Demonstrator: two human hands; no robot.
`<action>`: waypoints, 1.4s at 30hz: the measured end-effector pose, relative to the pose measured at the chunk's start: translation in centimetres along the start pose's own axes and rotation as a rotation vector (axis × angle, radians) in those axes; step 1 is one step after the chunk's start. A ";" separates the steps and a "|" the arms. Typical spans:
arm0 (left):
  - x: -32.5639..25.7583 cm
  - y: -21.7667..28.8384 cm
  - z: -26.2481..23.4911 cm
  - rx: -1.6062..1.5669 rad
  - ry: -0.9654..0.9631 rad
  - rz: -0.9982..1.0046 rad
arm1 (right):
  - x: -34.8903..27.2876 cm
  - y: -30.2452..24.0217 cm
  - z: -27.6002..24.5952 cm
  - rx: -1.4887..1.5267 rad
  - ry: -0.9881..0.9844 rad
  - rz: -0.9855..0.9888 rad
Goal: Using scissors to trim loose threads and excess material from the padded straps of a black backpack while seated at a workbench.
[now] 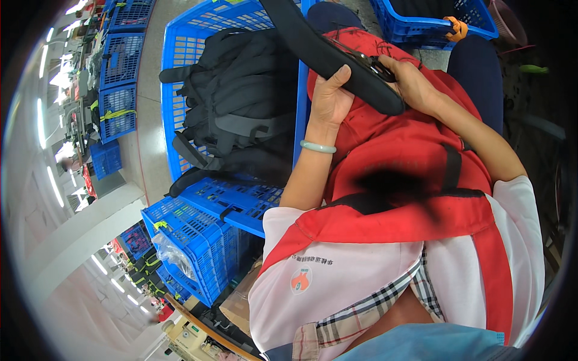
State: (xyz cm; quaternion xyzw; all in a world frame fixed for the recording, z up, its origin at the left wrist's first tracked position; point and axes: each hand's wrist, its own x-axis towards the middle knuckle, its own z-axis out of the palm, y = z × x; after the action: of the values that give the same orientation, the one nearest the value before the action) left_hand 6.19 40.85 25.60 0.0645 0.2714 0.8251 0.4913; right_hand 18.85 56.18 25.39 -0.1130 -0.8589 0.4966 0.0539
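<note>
A long black padded strap (366, 86) with a rounded end lies across both my hands, above my lap. My left hand (333, 101) grips its near side, thumb raised along the edge. My right hand (411, 84) is closed around small dark-handled scissors (378, 66) at the strap's far edge; their blades are partly hidden. Red apron cloth (391, 135) covers my lap, with bits of dark thread on it beyond the strap. To my left, a heap of similar black straps (241, 90) fills a large blue plastic crate (174, 45).
Another blue crate (412, 30) with an orange tie (457, 28) stands ahead on the right. Stacked blue crates (198, 253), one with a clear plastic bag (174, 256), sit at my near left. More blue crates (117, 114) line the far left across the floor.
</note>
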 end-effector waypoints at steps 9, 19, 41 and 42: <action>0.0 -0.4 0.3 0.052 -0.031 0.051 | -1.0 -2.5 -2.1 0.530 -0.123 0.117; -2.6 6.0 -2.4 0.925 0.235 0.112 | -2.2 -5.5 -6.8 -0.254 -0.173 -0.244; 0.3 2.2 -0.3 0.172 -0.048 0.119 | -2.2 -3.3 -4.9 -0.007 -0.187 0.104; 0.3 2.0 -0.2 0.191 -0.043 0.117 | -2.2 -3.8 -5.0 -0.030 -0.187 0.091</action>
State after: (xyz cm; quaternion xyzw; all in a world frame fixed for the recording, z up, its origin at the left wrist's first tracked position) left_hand 4.41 40.25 26.38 0.1444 0.3342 0.8211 0.4396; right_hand 21.51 58.01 31.18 -0.1058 -0.8615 0.4941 -0.0506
